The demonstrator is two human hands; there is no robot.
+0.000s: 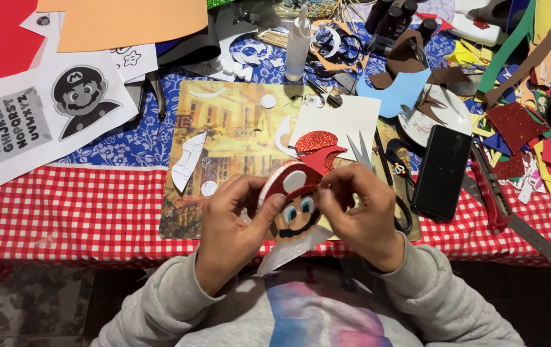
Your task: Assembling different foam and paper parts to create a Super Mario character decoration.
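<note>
A foam cut-out of a cartoon face (pixel 293 212) with a red cap, blue eyes and a dark moustache is held over the table's near edge. My left hand (pixel 231 222) grips its left side, thumb on the cap's rim. On the right side, my right hand (pixel 360 215) pinches the face with fingers bent over it. A white paper strip (pixel 285 252) hangs below the face. Just behind lie a red glitter cap shape (pixel 316 141) and a plain red piece (pixel 323 159) on white paper, beside scissors (pixel 359 151).
A picture placemat (pixel 224 148) lies on a red checked cloth (pixel 76 209). A black phone (pixel 441 172) and red-handled pliers (pixel 490 193) sit at the right. A glue bottle (pixel 298 42), foam scraps (pixel 519 77) and printed sheets (pixel 37 115) fill the back.
</note>
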